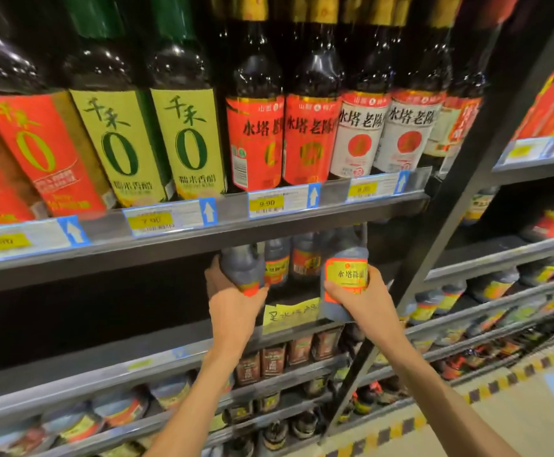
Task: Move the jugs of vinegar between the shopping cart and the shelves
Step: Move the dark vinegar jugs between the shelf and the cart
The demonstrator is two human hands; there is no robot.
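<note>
Both my hands reach into the second shelf, each holding a dark vinegar jug with a red and yellow label. My left hand (228,291) grips the left jug (241,267) from its side and bottom, just under the edge of the shelf above. My right hand (354,300) holds the right jug (345,270) from below, the label facing me. Two more jugs of the same kind (290,260) stand behind, between the held ones. The shopping cart is out of view.
The shelf above (203,232) carries tall dark vinegar bottles with price tags along its rail. A handwritten yellow note (290,313) hangs on the rail below the jugs. A dark upright post (434,245) runs on the right. Lower shelves hold several more bottles.
</note>
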